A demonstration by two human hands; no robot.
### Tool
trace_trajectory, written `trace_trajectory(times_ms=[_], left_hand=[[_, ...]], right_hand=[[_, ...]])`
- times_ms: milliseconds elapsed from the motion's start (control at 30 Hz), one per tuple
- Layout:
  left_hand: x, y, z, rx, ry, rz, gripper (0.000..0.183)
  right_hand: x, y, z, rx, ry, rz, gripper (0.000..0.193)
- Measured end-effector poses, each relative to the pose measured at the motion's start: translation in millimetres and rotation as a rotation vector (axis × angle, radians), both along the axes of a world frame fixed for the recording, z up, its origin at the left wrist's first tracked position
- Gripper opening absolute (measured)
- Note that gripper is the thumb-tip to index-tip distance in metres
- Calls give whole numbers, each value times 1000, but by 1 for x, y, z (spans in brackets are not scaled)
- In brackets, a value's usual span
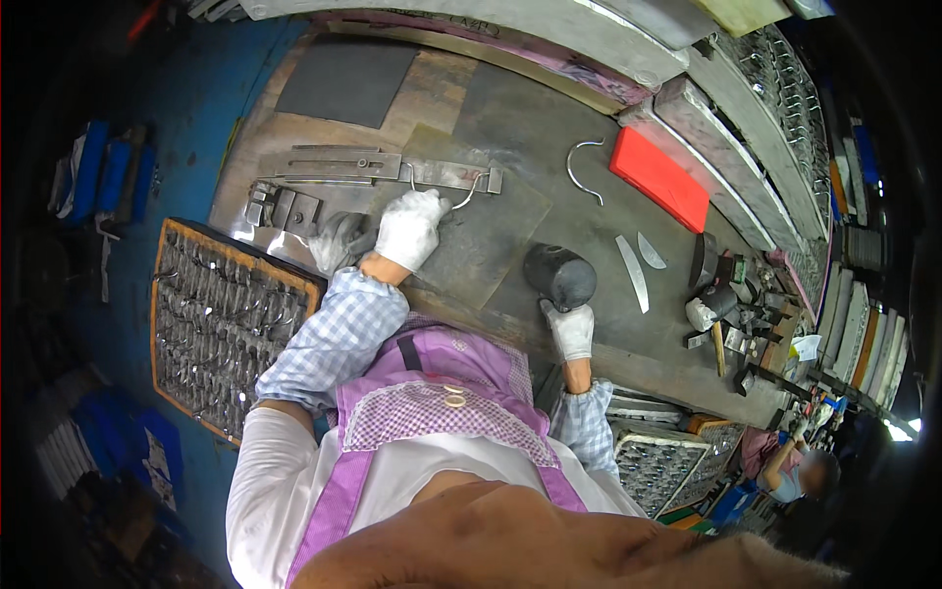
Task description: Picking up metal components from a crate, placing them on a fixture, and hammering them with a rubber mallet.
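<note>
My left hand (410,231), in a white glove, is closed round a bent shiny metal rod (469,194); its curved ends rise against a flat metal bar gauge (378,169) lying on the bench. The palm hides the rod's middle. My right hand (570,334), also gloved in white, grips a black rubber mallet (560,277) close to the bench's near edge. The mallet's round head covers most of its handle. A second curved metal rod (573,175) lies loose farther off to the right.
A red block (659,180) and two thin curved metal strips (633,275) lie on the right, beyond them a hammer (718,344) among tools. Metal blocks (289,208) and a grey cloth (343,240) are left. A tray of metal parts (221,324) stands beside my left arm.
</note>
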State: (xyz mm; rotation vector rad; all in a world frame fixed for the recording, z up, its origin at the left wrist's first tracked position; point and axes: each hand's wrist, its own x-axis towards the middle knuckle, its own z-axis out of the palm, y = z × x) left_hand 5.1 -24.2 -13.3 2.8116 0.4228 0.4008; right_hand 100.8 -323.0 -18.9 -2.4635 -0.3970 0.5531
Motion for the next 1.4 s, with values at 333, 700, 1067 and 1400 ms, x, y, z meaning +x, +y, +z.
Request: trace_trajectory(times_ms=[333, 700, 1067, 1400], left_hand=[[-39, 18, -3, -872, -235, -58, 15], [-1, 10, 17, 3, -27, -99, 18], [8, -12, 52, -157, 389, -244, 13], [226, -38, -6, 619, -15, -629, 8]], right_hand=[[5, 44, 99, 496, -205, 525, 36], [-25, 14, 8, 247, 281, -27, 32], [-31, 1, -31, 280, 47, -4, 24], [-32, 2, -39, 305, -21, -120, 19]])
